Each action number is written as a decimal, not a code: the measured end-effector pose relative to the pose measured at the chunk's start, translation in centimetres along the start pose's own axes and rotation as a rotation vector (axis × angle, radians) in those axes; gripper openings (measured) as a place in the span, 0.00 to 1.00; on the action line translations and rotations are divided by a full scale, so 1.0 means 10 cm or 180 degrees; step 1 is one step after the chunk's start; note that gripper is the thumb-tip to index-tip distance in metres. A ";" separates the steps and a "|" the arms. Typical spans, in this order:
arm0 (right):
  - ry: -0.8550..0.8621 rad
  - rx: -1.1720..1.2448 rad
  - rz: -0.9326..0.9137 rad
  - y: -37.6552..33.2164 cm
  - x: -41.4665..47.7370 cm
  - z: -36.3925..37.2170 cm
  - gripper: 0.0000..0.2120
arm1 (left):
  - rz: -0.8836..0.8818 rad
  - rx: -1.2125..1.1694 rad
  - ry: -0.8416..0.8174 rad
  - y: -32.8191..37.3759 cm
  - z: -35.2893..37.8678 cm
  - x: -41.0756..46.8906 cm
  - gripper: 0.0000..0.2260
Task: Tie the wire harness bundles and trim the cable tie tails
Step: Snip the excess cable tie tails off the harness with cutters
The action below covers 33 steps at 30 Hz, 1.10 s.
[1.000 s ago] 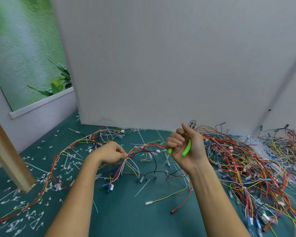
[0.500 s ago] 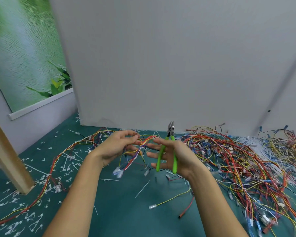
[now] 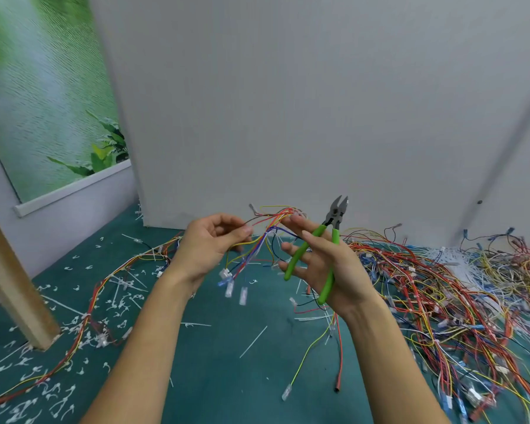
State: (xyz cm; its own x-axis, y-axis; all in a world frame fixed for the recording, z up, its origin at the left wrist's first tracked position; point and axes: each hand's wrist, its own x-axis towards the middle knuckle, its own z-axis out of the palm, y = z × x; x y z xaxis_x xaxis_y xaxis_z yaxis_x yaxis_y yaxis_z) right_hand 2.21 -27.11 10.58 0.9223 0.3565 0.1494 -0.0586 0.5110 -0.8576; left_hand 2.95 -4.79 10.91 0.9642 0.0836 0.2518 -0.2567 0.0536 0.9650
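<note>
A small wire harness bundle of red, yellow, blue and white wires is lifted above the green mat between both hands. My left hand pinches its wires at the left, and clear connectors dangle below. My right hand touches the bundle's top with its fingertips while holding green-handled cutters across the palm. The cutters' jaws point up and stand slightly apart, clear of the wires.
A large heap of harnesses covers the mat on the right. Another long harness trails to the left past a wooden post. Cut tie tails and a loose cable tie litter the mat. A white panel stands behind.
Both hands rose from the mat with the bundle. My right hand turned the cutters upright and opened its fingers onto the wires; the connectors now hang free.
</note>
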 end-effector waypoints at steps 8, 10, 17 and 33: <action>0.0219 -0.0593 0.0096 -0.02 -0.02 0.03 0.16 | 0.1075 0.1670 0.0041 0.16 0.05 -0.10 0.03; 0.0242 -0.0697 0.0151 -0.01 -0.02 0.06 0.16 | 0.0801 0.2177 -0.0246 0.08 0.12 -0.10 0.02; 0.0315 -0.0846 0.0160 0.02 -0.02 0.09 0.15 | 0.0369 0.2305 -0.0373 -0.05 0.12 -0.09 0.04; 0.0558 -0.1928 -0.0101 -0.05 -0.06 0.05 0.12 | -0.0073 0.1025 -0.1021 -0.05 0.27 -0.14 0.11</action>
State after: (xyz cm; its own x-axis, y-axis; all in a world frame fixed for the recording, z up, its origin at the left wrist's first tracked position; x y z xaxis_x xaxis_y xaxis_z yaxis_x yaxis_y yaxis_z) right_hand 1.46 -27.19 11.14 0.9719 0.1887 0.1406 0.1493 -0.0325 -0.9883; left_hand 1.89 -7.64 10.28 0.9544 -0.2293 0.1909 -0.2499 -0.2647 0.9314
